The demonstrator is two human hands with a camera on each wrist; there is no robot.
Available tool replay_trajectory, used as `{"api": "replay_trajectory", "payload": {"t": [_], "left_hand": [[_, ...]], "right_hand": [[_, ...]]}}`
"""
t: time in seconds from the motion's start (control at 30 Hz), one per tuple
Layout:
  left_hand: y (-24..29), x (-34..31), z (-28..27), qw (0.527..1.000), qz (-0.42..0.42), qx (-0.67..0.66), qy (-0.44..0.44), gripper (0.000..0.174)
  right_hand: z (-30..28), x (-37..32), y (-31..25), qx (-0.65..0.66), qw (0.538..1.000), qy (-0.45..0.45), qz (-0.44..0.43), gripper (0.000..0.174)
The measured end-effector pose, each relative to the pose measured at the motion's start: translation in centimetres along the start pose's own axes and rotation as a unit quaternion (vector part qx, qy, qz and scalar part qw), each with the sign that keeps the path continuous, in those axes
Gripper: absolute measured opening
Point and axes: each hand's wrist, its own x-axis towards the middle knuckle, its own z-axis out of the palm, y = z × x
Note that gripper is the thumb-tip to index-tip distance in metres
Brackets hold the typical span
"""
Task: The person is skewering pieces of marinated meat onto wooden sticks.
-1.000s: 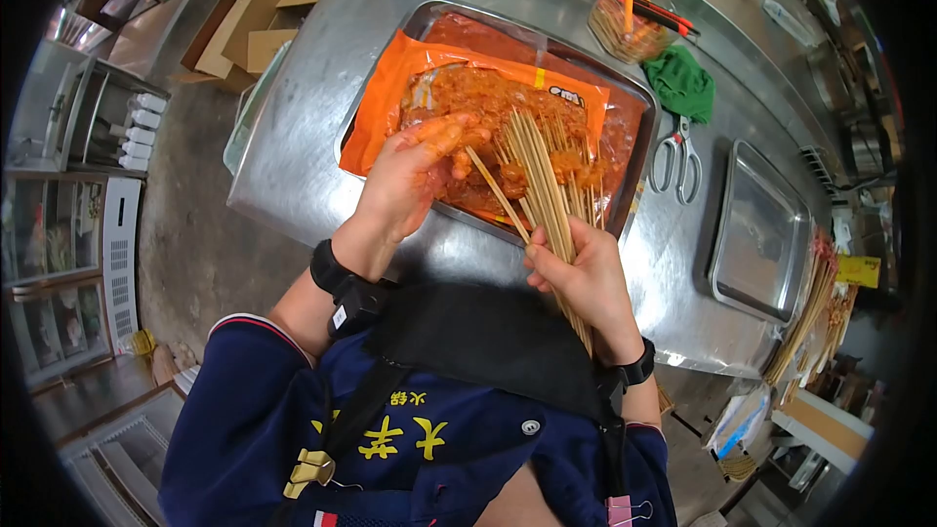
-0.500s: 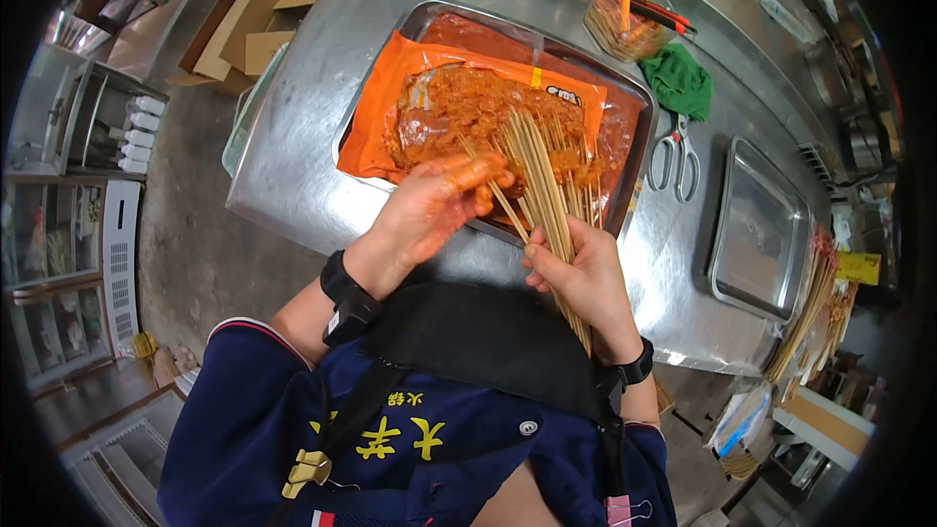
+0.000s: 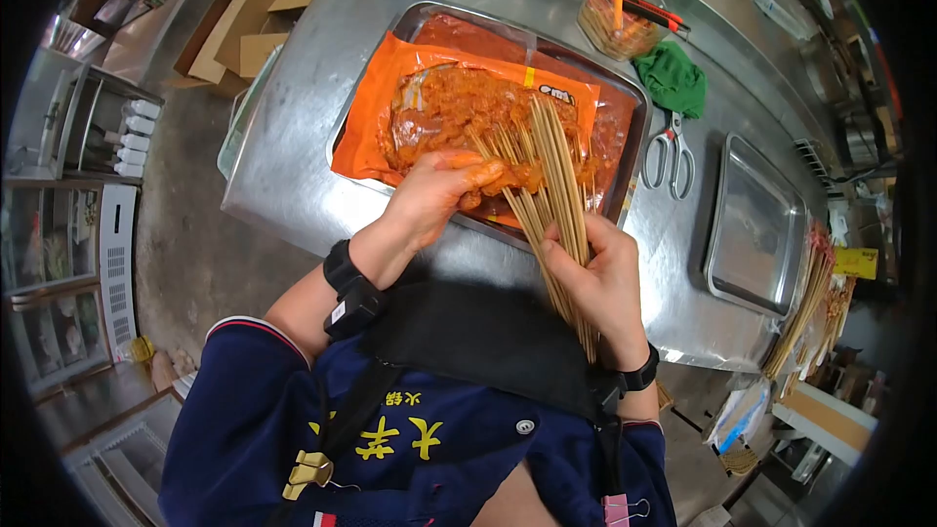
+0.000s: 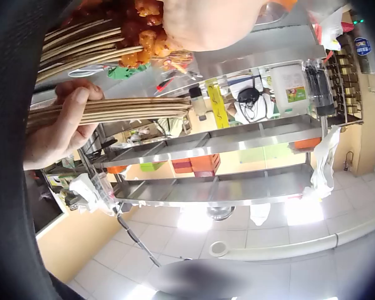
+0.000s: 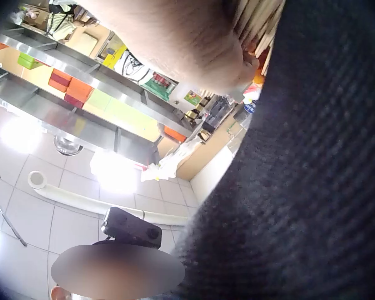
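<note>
My right hand [image 3: 605, 278] grips a thick bundle of bamboo skewers [image 3: 558, 161], its thumb lying across them. Lower on the left, more skewers slant away from the main bundle. Sauce-smeared, my left hand [image 3: 429, 200] curls its fingers and thumb round orange marinated meat [image 3: 522, 177] at the skewers' left side. In the left wrist view, meat chunks [image 4: 149, 37] sit by the skewer tips. Behind the hands lies an opened orange bag [image 3: 366, 122] spread with marinated meat, in a metal tray [image 3: 634, 161]. The left fingertips are partly hidden by sauce and meat.
Scissors [image 3: 669, 161] and a green cloth [image 3: 673, 78] lie right of the tray. A clear container [image 3: 605, 34] with pens stands behind. Further right is a second metal tray [image 3: 752, 224], with bundled skewers [image 3: 802, 307] past it. A cardboard box [image 3: 239, 39] stands beyond the table's left side.
My left hand has come down and right from over the bag, its fingers closing on meat at the skewers. The right hand's thumb has shifted, and the separate skewer has joined the bundle.
</note>
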Motion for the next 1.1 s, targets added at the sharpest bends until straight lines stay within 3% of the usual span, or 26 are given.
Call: {"api": "replay_trajectory", "payload": {"t": [0.13,0.4,0.5,0.63,0.93,1.1], "left_hand": [[0.0,1.3,1.1,0.999,0.036,0.027,-0.016,0.019],[0.8,1.4,0.9,0.964,0.216,0.146,0.054,0.016],[3.3,-1.2,1.3,0.994,0.038,0.087,-0.055,0.014],[1.7,-1.0,1.0,0.995,0.027,0.055,-0.079,0.016],[1.3,-0.7,0.8,0.993,0.035,0.055,-0.1,0.017],[1.4,-0.9,1.2,0.992,0.051,0.067,-0.099,0.014]], "right_hand": [[0.8,0.0,-0.6,0.237,0.953,-0.068,0.175,0.012],[0.5,0.6,0.9,0.176,0.969,-0.06,0.161,0.016],[0.5,0.8,1.2,0.135,0.976,-0.09,0.148,0.018],[1.1,0.7,1.7,0.112,0.985,-0.084,0.099,0.02],[1.0,0.7,1.5,0.127,0.983,-0.097,0.088,0.024],[0.5,0.6,1.0,0.224,0.958,-0.107,0.14,0.025]]}}
